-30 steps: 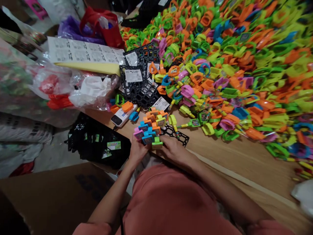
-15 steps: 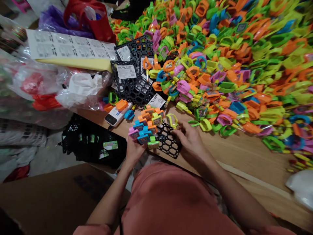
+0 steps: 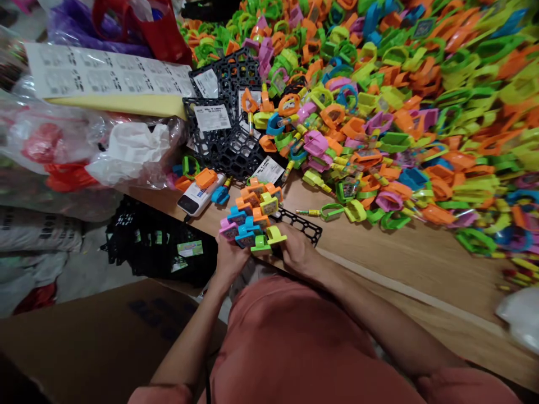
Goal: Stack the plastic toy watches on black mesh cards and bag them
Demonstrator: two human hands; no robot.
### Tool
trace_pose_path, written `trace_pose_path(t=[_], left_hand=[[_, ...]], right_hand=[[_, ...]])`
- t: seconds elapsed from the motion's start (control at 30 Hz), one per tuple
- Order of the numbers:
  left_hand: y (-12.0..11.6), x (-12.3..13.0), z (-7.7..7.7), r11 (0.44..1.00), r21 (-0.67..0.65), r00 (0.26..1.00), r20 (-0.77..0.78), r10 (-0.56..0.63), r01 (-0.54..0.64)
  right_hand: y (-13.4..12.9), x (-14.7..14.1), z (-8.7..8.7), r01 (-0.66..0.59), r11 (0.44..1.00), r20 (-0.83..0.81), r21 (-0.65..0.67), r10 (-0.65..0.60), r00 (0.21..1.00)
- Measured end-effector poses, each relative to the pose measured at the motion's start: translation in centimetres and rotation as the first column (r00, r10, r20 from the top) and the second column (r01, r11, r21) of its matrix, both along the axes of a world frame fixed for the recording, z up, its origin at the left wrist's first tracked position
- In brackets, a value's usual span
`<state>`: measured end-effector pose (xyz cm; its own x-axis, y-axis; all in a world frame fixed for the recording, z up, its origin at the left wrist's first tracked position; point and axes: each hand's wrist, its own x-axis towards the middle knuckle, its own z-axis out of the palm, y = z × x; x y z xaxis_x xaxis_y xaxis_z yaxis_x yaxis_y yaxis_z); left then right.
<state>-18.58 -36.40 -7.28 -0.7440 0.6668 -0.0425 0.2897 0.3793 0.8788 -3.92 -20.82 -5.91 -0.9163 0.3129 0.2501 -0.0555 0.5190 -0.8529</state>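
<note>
My left hand (image 3: pixel 231 259) is closed on the left end of a black honeycomb grid panel (image 3: pixel 305 225); most of its fingers are hidden. Orange, blue, pink and green toy watches (image 3: pixel 248 227) are set in rows on that panel. My right hand (image 3: pixel 300 251) is closed on a yellow toy watch (image 3: pixel 275 235), beside a green one at the panel's near edge. Its fingertips are partly hidden behind the watch. The panel's bare right part shows beyond my right hand.
A large heap of toy watches (image 3: pixel 379 123) covers the back and right of the table (image 3: pixel 379 247). Labelled black grids (image 3: pixel 213 140) and a white power bank (image 3: pixel 200 196) lie at left. More grids (image 3: pixel 164 247) are lower left, behind a cardboard box (image 3: pixel 92 342).
My right hand has moved left and nearer to me, bringing the yellow watch from above the grid to beside the green one. My left hand has barely moved.
</note>
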Motion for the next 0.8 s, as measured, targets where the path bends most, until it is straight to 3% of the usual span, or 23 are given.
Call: trace_pose_path(t=[0.17,0.23,0.33,0.43,0.67,0.8], left_hand=[[0.1,-0.1,0.4,1.000,0.013,0.999,-0.051,-0.020,0.020],[0.2,-0.1,0.7,0.999,0.030,0.997,-0.064,-0.033,0.035],[0.5,0.1,1.3,0.995,0.073,0.996,-0.066,-0.058,0.063],[0.6,0.3,1.6,0.990,0.117,0.996,-0.051,-0.075,0.081],[-0.2,0.1,1.5,0.996,0.055,0.996,-0.041,-0.075,0.077],[-0.6,0.0,1.4,0.997,0.034,0.998,-0.024,-0.066,0.067]], right_hand=[[0.7,-0.8,1.1,-0.081,0.996,0.042,0.033,0.079,0.996],[1.7,-0.2,1.6,-0.057,0.997,0.047,0.047,0.055,0.997],[3.3,1.8,2.4,0.170,0.977,0.163,0.132,-0.190,0.968],[4.4,4.7,2.6,0.349,0.888,0.329,0.300,-0.439,0.836],[4.0,9.7,2.3,0.490,0.771,0.341,0.408,-0.626,0.701],[3.8,11.3,1.3,0.607,0.711,0.323,0.356,-0.703,0.634]])
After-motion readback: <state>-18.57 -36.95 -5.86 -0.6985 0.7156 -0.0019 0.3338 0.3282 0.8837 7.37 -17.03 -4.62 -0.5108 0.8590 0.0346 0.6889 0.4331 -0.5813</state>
